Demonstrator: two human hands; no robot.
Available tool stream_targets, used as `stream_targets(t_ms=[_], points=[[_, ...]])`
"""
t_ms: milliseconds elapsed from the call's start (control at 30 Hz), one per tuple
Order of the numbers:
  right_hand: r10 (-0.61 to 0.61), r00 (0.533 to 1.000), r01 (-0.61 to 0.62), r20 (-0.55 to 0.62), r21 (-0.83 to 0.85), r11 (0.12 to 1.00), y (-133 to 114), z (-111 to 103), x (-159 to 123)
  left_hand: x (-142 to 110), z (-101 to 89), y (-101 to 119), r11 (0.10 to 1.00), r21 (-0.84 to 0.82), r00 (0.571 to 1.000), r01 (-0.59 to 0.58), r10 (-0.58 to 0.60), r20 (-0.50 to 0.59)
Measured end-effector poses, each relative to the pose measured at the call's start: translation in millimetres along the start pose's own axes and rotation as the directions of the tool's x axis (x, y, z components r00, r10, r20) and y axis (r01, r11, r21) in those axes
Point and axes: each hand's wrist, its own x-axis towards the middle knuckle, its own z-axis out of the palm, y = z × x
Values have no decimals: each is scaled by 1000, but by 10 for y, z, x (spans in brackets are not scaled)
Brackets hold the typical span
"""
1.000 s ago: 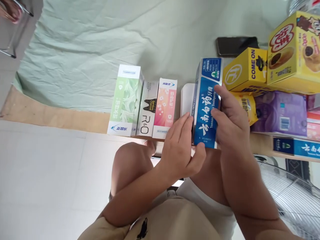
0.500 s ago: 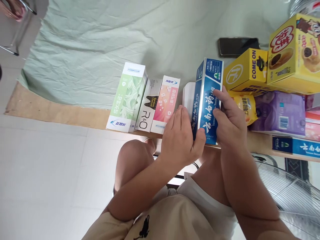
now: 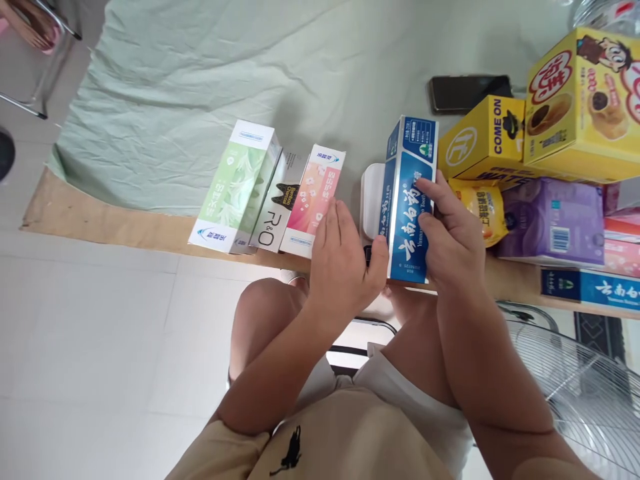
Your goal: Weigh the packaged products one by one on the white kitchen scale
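Observation:
My left hand [image 3: 343, 260] is open, its fingers straight and together, laid against the right side of a pink-and-white box [image 3: 314, 207]. Left of that box, a white R&O bamboo charcoal box [image 3: 270, 223] and a green-and-white box [image 3: 233, 190] stand side by side, tilted slightly. My right hand [image 3: 453, 233] holds a blue toothpaste box [image 3: 411, 200] from its right side, thumb and forefinger on the printed face; its other fingers are hidden. The left thumb is close to the toothpaste box's lower left edge. Between the hands, partly covered, is a white rounded object [image 3: 371, 200].
Yellow boxes [image 3: 575, 107], a yellow packet [image 3: 480, 210], a purple pack [image 3: 555, 220] and another blue box [image 3: 590, 287] crowd the right. A phone [image 3: 470, 93] lies on the green cloth [image 3: 200, 87]. Below the table edge at right is a fan [image 3: 575, 373].
The green, R&O and pink boxes have shifted left together, with my left hand moving left against them. The gap to the toothpaste box is wider. The view has turned slightly.

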Motion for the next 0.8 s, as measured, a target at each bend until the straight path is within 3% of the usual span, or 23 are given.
stream_targets(t_ms=[267,500,667,800], points=[[-38,999,38,3,52,998,50,-2,-16,49,-94,-165,993,-92,997,79,-81,-17],[-178,984,180,-27,83,980,-2,-49,-169,50,130,-214,918,-314,970,-243,234,-69],[-184,982,181,42,80,980,28,-96,-262,61,267,-178,865,-400,946,-304,325,-17],[-107,992,102,73,69,992,45,-121,-275,69,247,-149,887,-346,941,-306,337,33]])
